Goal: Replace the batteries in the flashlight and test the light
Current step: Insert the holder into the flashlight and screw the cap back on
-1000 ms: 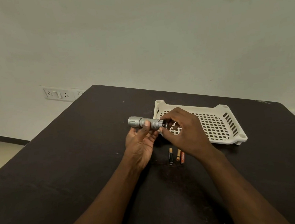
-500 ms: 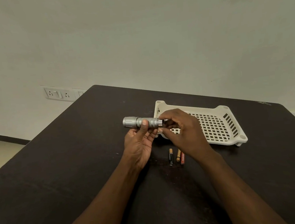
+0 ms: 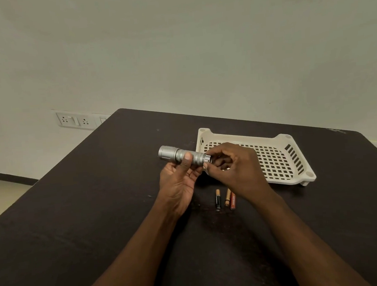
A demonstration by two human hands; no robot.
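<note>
Head view: left hand (image 3: 179, 182) grips flashlight (image 3: 179, 156); right hand (image 3: 234, 168) pinches tail end, cap seemingly hidden.

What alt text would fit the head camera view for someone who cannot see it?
A person holds a silver flashlight level above a dark table, left hand gripping the barrel, right hand pinching its tail end. Three batteries lie on the table below the hands, near a white basket.
</note>
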